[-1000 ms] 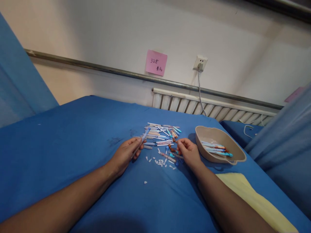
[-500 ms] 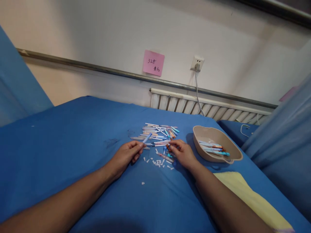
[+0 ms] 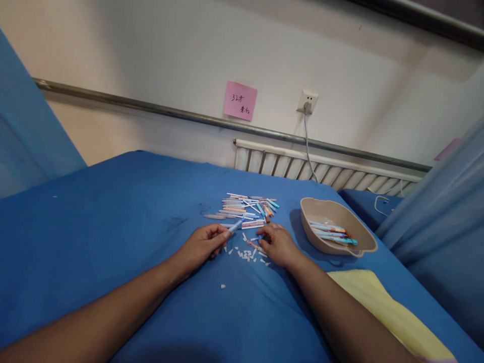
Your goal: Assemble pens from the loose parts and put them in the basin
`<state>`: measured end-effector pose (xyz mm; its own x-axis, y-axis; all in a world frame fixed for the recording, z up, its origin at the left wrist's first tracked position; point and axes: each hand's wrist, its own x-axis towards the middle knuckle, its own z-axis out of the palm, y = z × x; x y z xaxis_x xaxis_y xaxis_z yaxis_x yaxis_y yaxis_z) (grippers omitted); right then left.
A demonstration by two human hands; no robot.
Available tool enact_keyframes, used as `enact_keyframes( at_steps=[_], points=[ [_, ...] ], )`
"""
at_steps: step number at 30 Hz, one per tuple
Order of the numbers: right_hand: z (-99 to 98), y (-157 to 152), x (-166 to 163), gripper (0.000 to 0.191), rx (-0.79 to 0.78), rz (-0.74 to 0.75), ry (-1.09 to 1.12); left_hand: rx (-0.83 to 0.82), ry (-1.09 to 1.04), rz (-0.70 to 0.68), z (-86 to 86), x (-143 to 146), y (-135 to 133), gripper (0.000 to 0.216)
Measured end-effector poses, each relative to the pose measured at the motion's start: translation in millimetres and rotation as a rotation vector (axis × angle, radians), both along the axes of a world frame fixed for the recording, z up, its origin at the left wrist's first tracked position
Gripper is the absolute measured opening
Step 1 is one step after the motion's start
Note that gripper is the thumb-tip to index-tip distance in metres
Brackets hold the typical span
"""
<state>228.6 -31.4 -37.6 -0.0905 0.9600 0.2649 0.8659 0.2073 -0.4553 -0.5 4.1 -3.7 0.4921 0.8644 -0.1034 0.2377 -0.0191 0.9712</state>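
Note:
My left hand (image 3: 206, 245) is closed on a blue pen barrel (image 3: 237, 225), which points up and to the right from between thumb and fingers. My right hand (image 3: 279, 245) pinches a small blue pen part (image 3: 258, 237) with a pale, thin end directed left. Just beyond both hands lies a loose pile of pens and pen parts (image 3: 234, 205) in white, grey, orange and teal. Small white plugs or tips (image 3: 245, 255) are scattered on the blue sheet between the hands. Under my right fingers a printed barrel (image 3: 254, 245) is partly hidden.
To the right stands a beige plastic basin (image 3: 363, 241) with several pens (image 3: 328, 229) inside. A yellow cloth (image 3: 381, 297) lies in front of it, beside my right forearm. Behind the blue-covered surface (image 3: 113, 201) are a radiator (image 3: 272, 160) and a wall with a plugged-in socket (image 3: 307, 102).
My right hand has picked up the small blue part from among the loose pieces. My left hand has come slightly right, and its blue barrel is tilted lower, toward the right hand.

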Motion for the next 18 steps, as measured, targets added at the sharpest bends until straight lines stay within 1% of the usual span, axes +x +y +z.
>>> enact_keyframes(
  at_steps=[3,5,7,9,12,15,18],
  points=[
    [-2.3,1.2,1.0,0.012,0.004,-0.004,0.017,0.026,0.015,-0.034,-1.7,0.4,-1.6,0.035],
    [-2.9,1.2,1.3,0.01,0.035,0.0,0.071,0.039,0.025,-0.058,-1.5,0.2,-2.6,0.034],
    [-2.3,0.6,1.3,0.011,0.078,0.002,0.195,0.042,0.044,-0.081,-0.8,-0.5,-3.3,0.034],
    [-0.9,-1.0,0.9,0.013,0.112,0.004,0.366,0.042,0.059,-0.105,-0.4,-1.5,-3.5,0.034],
    [2.7,-4.8,-0.5,0.016,0.128,0.035,0.556,0.052,0.075,-0.134,-1.2,-2.8,-3.3,0.033],
    [6.8,-8.7,-2.6,0.016,0.135,0.083,0.619,0.065,0.087,-0.142,-2.1,-3.2,-2.9,0.032],
    [9.7,-11.0,-4.2,0.015,0.134,0.117,0.619,0.07,0.1,-0.15,-1.3,-2.8,-2.7,0.031]
  ],
)
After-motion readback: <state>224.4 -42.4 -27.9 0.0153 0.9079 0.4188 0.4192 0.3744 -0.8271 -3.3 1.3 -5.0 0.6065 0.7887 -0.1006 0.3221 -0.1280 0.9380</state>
